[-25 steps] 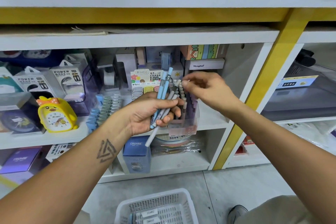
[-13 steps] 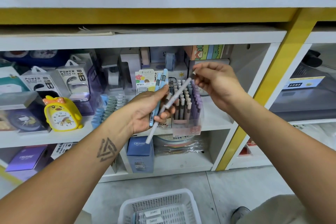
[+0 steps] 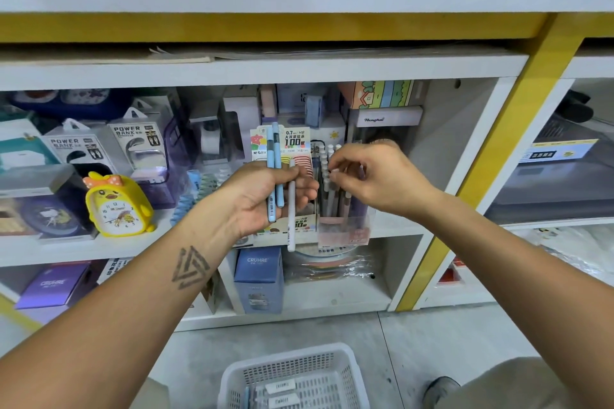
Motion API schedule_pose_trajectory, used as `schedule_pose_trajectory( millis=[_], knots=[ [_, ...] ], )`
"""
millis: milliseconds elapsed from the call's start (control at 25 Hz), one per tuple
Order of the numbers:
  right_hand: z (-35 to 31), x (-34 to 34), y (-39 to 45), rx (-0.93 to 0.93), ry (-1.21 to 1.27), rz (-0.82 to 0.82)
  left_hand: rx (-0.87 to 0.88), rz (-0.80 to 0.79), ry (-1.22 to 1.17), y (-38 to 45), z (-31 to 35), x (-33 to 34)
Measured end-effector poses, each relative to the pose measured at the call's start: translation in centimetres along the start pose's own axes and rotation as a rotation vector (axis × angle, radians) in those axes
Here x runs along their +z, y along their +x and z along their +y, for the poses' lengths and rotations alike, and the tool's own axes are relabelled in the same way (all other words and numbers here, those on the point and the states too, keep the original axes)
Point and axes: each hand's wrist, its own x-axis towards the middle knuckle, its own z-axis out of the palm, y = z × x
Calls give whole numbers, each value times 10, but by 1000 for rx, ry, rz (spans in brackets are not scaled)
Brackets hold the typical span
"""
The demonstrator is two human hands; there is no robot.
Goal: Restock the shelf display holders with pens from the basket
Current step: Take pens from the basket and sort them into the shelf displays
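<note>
Blue pens [image 3: 275, 173] upright in left hand [image 3: 265, 202]; right hand [image 3: 375, 176] over holder [image 3: 345, 229]

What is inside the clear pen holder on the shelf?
The clear pen holder contains upright pens with pale caps; the right hand covers some, so no full count.

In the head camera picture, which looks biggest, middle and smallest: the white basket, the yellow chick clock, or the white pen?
1. White basket, though it sits nearest the camera and is cut off at the bottom edge.
2. Yellow chick clock.
3. White pen, long but very thin.
</note>
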Motion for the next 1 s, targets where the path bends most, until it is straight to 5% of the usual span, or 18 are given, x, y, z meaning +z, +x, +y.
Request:
schedule_pose_trajectory(
  millis=[400, 560, 840, 1000],
  knots=[
    [-5, 4, 5, -39, -146, -174, 38, -72, -18, -7, 1, -4],
    [-11, 3, 13, 216, 272, 4, 41, -149, 19, -9, -2, -1],
    [-6, -3, 16, 403, 849, 28, 43, -252, -20, -7, -2, 4],
    [12, -23, 16, 454, 1041, 248, 113, -87, 59, -1, -1, 3]
  ],
)
